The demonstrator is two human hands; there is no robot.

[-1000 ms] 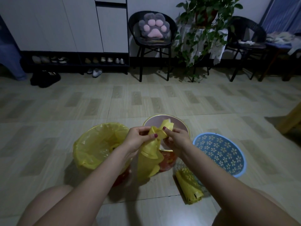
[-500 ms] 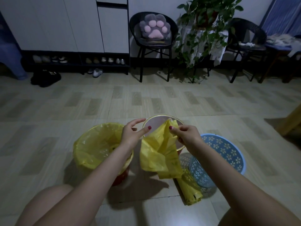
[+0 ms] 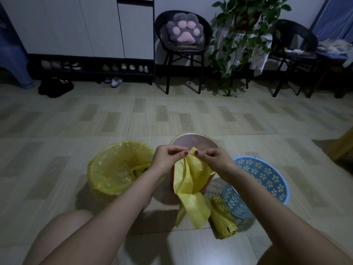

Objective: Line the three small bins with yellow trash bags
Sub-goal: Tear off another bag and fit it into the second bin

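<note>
Three small bins stand on the floor in front of me. The left bin (image 3: 107, 169) has a yellow bag spread over its rim. The middle bin (image 3: 193, 143) is pink inside with a gold rim and shows no liner. The blue perforated bin (image 3: 267, 176) on the right is bare too. My left hand (image 3: 168, 159) and my right hand (image 3: 214, 159) pinch the top edge of a loose yellow bag (image 3: 189, 188) close together, above the middle bin's near rim. The bag hangs down, still flat. A roll of yellow bags (image 3: 223, 220) lies on the floor by the blue bin.
My bare knees frame the bottom of the view. At the far wall are a white shoe cabinet (image 3: 95, 25), a black chair with a paw cushion (image 3: 184, 31), a trailing plant (image 3: 242, 35) and a second chair (image 3: 294, 46). A wooden leg (image 3: 343, 144) stands at the right edge.
My hands came back together at the bag's top edge after spreading apart half a second ago. The bag now hangs longer and flatter over the middle bin.
</note>
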